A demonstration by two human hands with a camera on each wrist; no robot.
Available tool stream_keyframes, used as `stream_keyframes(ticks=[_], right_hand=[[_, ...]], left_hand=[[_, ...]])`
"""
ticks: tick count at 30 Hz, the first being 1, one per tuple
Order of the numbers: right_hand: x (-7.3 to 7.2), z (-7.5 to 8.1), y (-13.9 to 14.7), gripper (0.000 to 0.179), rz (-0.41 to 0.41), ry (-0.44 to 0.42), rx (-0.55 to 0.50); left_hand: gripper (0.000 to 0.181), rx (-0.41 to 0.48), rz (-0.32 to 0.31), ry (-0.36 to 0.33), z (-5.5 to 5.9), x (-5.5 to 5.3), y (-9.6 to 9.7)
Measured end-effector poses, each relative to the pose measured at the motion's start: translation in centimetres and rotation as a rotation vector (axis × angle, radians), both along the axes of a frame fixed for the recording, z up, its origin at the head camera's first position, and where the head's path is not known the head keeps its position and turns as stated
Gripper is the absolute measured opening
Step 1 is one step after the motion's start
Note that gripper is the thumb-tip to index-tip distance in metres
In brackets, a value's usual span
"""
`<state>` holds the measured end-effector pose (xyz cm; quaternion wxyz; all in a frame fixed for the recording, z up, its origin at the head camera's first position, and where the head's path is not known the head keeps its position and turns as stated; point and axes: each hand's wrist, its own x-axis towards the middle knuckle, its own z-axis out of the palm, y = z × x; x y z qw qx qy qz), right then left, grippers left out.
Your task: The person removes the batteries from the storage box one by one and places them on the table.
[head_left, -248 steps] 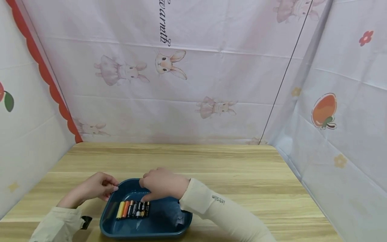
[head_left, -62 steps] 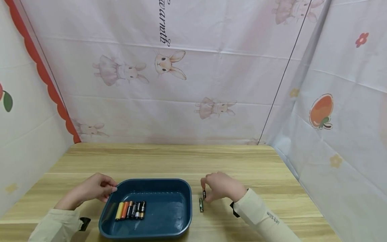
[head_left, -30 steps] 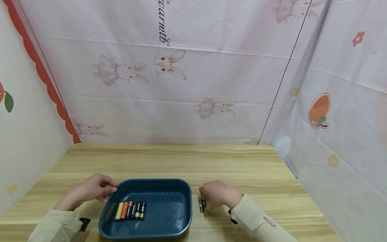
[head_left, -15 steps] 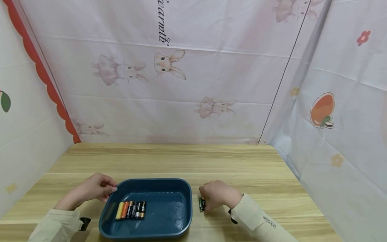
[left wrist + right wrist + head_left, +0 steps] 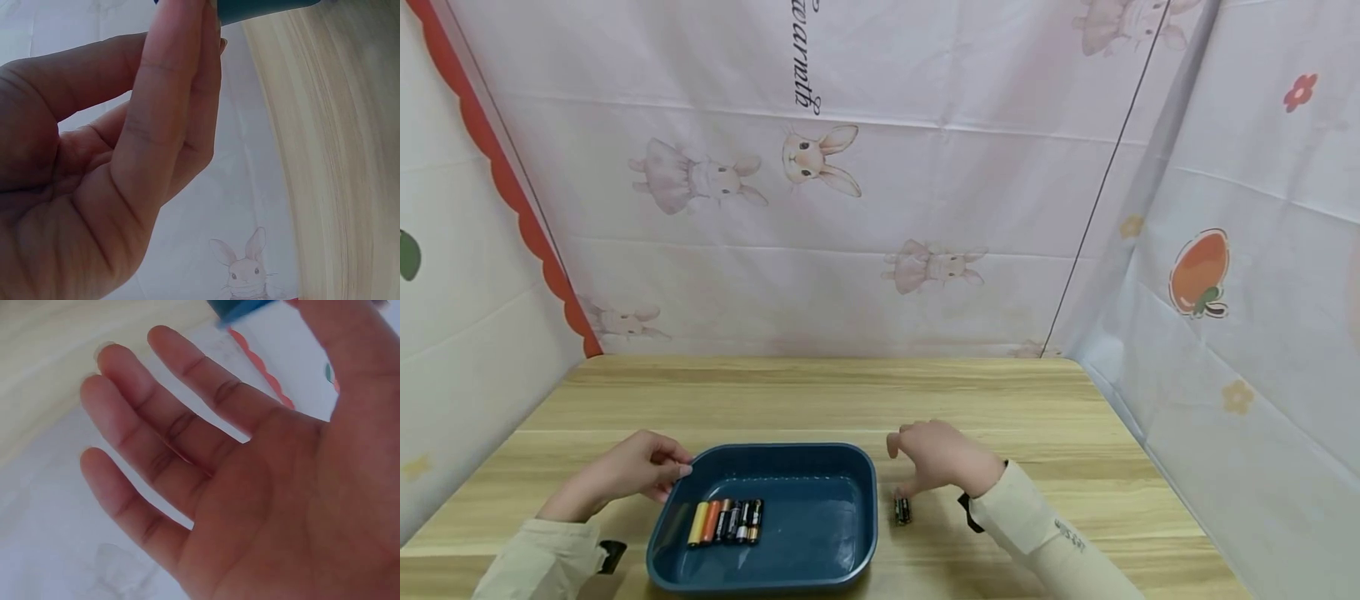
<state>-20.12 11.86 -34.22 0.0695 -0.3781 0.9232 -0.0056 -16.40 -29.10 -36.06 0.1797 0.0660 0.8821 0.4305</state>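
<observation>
My left hand [image 5: 634, 467] pinches the left rim of a dark blue tray [image 5: 816, 512]; in the left wrist view only a strip of the tray's edge [image 5: 265, 9] shows at the fingertips. Inside the tray, towards its left, several batteries lie side by side: a yellow battery [image 5: 698, 523], an orange battery [image 5: 711, 522] and darker batteries [image 5: 742, 522]. Two small dark batteries [image 5: 902, 508] lie together on the table right of the tray. Just above them is my right hand [image 5: 942, 458], thumb near their far ends, fingers spread; its palm [image 5: 269, 487] holds nothing.
The wood-grain table [image 5: 1030, 433] carries the tray near its front edge. Printed cloth walls stand at the back [image 5: 850, 300], left [image 5: 467, 400] and right [image 5: 1262, 350].
A battery from the right end of the row in the tray now lies beside the green one on the table. My right hand has let go and lifted; my left hand stays on the rim.
</observation>
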Motion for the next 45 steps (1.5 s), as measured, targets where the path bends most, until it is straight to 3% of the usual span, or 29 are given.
stream_keyframes(ticks=[10, 27, 39, 45], right_hand=[[0.4, 2.9, -2.2, 0.033, 0.092, 0.137, -0.055], [1.4, 5.5, -6.4, 0.034, 0.192, 0.176, -0.029], [1.3, 5.5, -10.2, 0.033, 0.232, 0.174, 0.040], [1.8, 5.4, -12.1, 0.032, 0.270, 0.222, 0.103]], left_hand=[[0.023, -0.004, -0.008, 0.009, -0.1, -0.1, 0.0], [0.024, -0.016, 0.014, -0.001, -0.1, -0.1, 0.0], [0.022, -0.010, 0.010, 0.004, -0.3, -0.1, -0.2], [0.021, -0.010, 0.009, 0.004, -0.2, -0.1, -0.1]])
